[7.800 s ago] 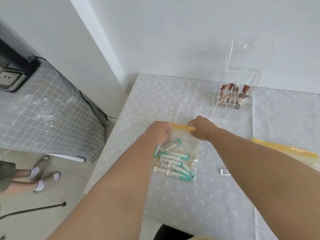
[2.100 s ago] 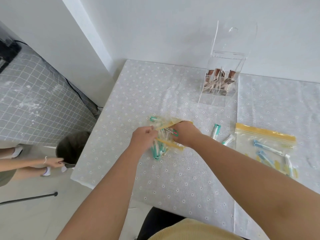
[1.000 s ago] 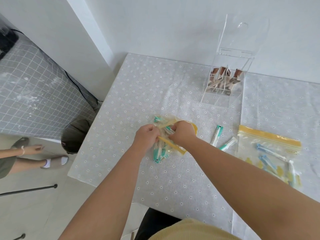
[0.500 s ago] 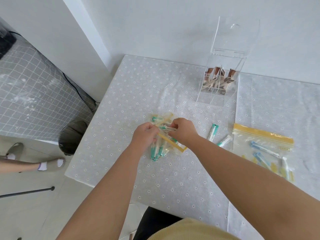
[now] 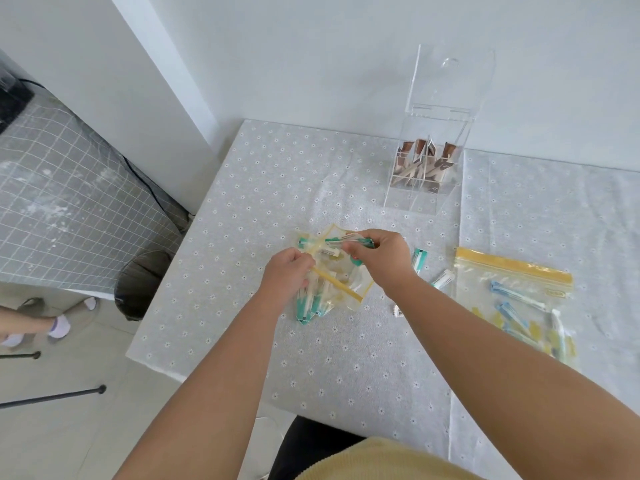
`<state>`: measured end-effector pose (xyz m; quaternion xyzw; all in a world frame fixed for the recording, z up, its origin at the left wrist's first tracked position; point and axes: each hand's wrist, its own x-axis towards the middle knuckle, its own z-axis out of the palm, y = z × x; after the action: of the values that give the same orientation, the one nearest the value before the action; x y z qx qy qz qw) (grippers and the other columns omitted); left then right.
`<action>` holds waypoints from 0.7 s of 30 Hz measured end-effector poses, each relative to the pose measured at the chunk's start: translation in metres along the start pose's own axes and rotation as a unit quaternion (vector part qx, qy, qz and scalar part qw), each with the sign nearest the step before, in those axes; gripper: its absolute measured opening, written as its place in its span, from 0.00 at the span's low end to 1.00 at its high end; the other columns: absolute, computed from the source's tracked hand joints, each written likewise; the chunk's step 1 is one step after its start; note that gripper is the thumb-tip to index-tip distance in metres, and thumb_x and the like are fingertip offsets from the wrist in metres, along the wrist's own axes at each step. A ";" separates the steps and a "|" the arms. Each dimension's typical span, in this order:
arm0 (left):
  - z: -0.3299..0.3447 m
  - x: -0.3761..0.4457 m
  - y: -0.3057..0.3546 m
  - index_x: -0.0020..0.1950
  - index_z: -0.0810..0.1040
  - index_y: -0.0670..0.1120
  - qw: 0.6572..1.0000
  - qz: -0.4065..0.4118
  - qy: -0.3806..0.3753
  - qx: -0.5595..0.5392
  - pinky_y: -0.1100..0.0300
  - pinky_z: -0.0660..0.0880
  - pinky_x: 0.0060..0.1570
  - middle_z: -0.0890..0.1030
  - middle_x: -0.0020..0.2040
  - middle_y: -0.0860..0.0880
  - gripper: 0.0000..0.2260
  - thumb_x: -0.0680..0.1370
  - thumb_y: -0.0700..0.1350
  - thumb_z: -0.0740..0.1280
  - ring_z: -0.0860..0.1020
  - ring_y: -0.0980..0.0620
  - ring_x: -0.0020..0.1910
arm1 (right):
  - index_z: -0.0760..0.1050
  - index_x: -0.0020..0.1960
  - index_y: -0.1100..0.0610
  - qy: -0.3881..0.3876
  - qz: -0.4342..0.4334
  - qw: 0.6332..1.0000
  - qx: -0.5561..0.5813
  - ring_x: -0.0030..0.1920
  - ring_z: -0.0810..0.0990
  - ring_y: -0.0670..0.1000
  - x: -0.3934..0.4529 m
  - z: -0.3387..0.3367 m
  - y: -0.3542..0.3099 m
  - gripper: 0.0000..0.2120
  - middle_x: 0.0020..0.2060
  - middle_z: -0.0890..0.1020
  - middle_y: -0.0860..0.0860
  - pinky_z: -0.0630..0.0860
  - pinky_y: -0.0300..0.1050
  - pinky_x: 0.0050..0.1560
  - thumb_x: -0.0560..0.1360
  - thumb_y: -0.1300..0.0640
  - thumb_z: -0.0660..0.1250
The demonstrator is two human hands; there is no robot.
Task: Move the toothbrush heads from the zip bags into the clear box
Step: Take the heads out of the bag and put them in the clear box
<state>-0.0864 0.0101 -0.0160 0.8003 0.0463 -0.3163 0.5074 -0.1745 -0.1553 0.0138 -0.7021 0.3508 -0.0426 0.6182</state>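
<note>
Teal-wrapped toothbrush heads (image 5: 313, 303) mostly inside zip bag (image 5: 341, 284), pinched by left hand (image 5: 289, 273); right hand (image 5: 379, 256) grips some. Clear box (image 5: 424, 183) at 1 o'clock holds none; second bag (image 5: 516, 299) untouched.

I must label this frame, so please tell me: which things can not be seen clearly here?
- Head view: left hand hides its fingertips on the bag.
- Packets inside crumpled bag: count unclear.
- Clear box: brown contents too small to identify.
- Second bag: label too small.
</note>
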 end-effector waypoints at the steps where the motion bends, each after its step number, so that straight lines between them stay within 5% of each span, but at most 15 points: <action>1: 0.002 0.000 0.001 0.38 0.75 0.44 1.000 0.000 0.002 0.005 0.55 0.81 0.45 0.77 0.39 0.46 0.06 0.74 0.44 0.68 0.78 0.49 0.42 | 0.84 0.44 0.53 0.003 0.001 1.000 0.003 0.27 0.75 0.39 0.000 -0.003 -0.003 0.04 0.31 0.81 0.48 0.71 0.32 0.29 0.69 0.56 0.76; 5: 0.010 0.000 0.010 0.38 0.74 0.46 0.999 0.008 0.012 0.033 0.44 0.80 0.50 0.77 0.37 0.47 0.08 0.73 0.49 0.67 0.77 0.49 0.37 | 0.85 0.44 0.54 -0.003 -0.005 0.999 0.041 0.36 0.80 0.50 0.000 -0.025 -0.017 0.05 0.36 0.84 0.53 0.80 0.46 0.43 0.69 0.58 0.77; 11: 0.020 -0.001 0.026 0.47 0.77 0.44 0.996 0.036 0.017 0.078 0.47 0.77 0.48 0.77 0.40 0.47 0.12 0.74 0.52 0.66 0.75 0.47 0.38 | 0.84 0.41 0.56 0.098 -0.030 0.991 0.082 0.37 0.75 0.54 0.031 -0.088 -0.051 0.11 0.37 0.81 0.57 0.75 0.52 0.44 0.62 0.51 0.79; 16: 0.025 -0.001 0.028 0.45 0.76 0.46 0.994 0.049 0.007 0.096 0.54 0.70 0.40 0.75 0.36 0.47 0.09 0.75 0.52 0.66 0.73 0.48 0.35 | 0.83 0.45 0.56 0.161 -0.050 0.983 -0.073 0.24 0.71 0.43 0.067 -0.120 -0.082 0.05 0.33 0.80 0.53 0.67 0.35 0.24 0.70 0.57 0.75; 21: 0.025 -0.002 0.031 0.44 0.76 0.48 0.995 0.046 -0.001 0.092 0.54 0.68 0.38 0.73 0.33 0.49 0.07 0.76 0.51 0.66 0.71 0.50 0.31 | 0.84 0.45 0.58 0.120 -0.060 0.960 -0.244 0.27 0.72 0.47 0.087 -0.114 -0.086 0.06 0.30 0.78 0.52 0.72 0.41 0.28 0.70 0.58 0.72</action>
<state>-0.0872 -0.0250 0.0019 0.8447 -0.0203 -0.2959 0.4455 -0.1280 -0.2995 0.0846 -0.8411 0.3793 -0.0764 0.3778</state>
